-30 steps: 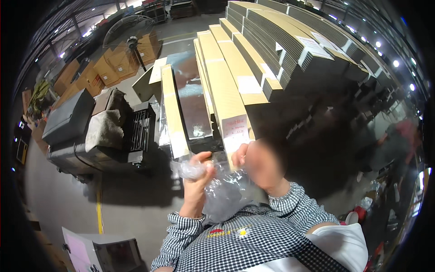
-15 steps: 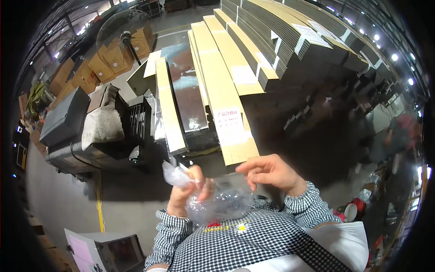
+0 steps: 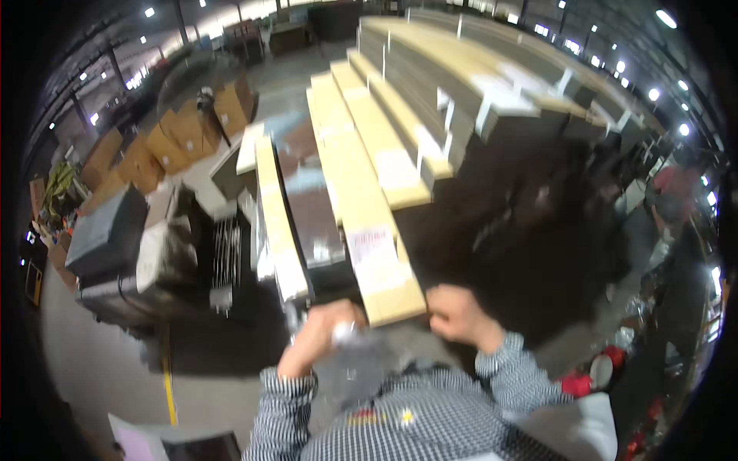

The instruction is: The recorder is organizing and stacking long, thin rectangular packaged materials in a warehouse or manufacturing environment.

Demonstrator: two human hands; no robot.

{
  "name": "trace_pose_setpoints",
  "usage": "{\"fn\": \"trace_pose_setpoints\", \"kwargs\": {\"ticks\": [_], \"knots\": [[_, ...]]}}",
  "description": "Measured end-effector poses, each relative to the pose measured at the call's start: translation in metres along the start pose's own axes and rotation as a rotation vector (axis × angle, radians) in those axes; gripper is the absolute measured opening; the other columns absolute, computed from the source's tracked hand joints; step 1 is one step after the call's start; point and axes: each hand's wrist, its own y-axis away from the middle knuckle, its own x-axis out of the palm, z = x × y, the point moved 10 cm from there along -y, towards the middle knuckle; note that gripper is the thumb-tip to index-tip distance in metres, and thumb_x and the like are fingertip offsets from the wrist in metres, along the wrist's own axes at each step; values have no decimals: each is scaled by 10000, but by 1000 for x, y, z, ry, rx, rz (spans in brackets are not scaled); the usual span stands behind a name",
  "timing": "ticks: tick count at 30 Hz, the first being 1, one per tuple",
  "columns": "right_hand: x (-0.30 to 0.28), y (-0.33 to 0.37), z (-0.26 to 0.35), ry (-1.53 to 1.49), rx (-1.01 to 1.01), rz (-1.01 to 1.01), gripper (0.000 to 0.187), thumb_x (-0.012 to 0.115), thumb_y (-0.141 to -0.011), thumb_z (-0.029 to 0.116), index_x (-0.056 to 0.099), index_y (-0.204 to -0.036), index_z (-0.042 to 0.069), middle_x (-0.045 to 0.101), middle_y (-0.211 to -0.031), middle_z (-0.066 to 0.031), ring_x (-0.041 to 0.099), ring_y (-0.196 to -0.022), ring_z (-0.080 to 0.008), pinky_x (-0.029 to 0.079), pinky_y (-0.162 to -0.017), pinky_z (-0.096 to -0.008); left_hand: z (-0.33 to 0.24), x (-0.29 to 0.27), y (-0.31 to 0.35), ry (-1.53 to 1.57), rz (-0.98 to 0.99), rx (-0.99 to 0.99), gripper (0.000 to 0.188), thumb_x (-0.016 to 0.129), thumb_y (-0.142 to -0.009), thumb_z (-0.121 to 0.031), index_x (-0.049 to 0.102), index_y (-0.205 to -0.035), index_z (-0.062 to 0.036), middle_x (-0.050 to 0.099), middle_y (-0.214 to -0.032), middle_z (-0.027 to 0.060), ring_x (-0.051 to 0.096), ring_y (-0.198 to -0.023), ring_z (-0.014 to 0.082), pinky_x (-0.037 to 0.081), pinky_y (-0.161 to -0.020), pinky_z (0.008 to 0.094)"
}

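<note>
A crumpled, see-through plastic film (image 3: 345,333) is bunched in my left hand (image 3: 319,334), whose fingers are closed round it. The film's lower part is faint and smeared by motion. My right hand (image 3: 461,315) is curled closed beside the near right corner of a long tan cardboard strip stack (image 3: 388,292). What its fingertips hold is hidden, and I cannot tell whether they touch the cardboard. A white printed label (image 3: 373,247) lies on top of that stack, near its front end.
Taller piles of strapped flat boards (image 3: 415,100) rise at the back right. A narrow tan strip stack (image 3: 277,223) lies left of centre. Farther left stands a dark machine (image 3: 108,238) with a cloth on it. Cardboard boxes (image 3: 184,134) and a person (image 3: 676,188) are farther off.
My head view has tilted up. Both hands have moved forward to the near end of the cardboard stack, and the right fingers have curled in. The film has moved with my left hand.
</note>
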Motion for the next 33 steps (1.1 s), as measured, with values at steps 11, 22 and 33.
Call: {"fn": "trace_pose_setpoints", "kwargs": {"ticks": [11, 22, 33], "knots": [[-27, -8, 5, -346, 1, -411, 25, 570, -827, 6, 567, -853, 7, 584, -735, -106, 580, -568, -229, 451, -514, -311, 30, -3, 6, 574, -199, -321, 136, 658, -888, -59, 663, -1014, -10, 691, -940, 97, 668, -864, 170, 527, -768, 282], [1, 14, 26, -471, -30, 32, 54, 632, -749, 8, 611, -788, 38, 618, -727, -68, 595, -544, -204, 454, -486, -296, -2, 61, 37, 33, 294, -211, 316, 695, -716, -52, 661, -1029, -74, 681, -975, 87, 665, -862, 312, 526, -736, 383], [26, 15, -5, 112, -127, 82, 132, 689, -679, 82, 585, -752, 44, 594, -816, -66, 595, -785, -213, 476, -620, -325, 19, 30, 23, -523, 162, -234, 318, 710, -620, 35, 697, -911, -94, 639, -977, 49, 671, -794, 273, 543, -692, 371]]}}
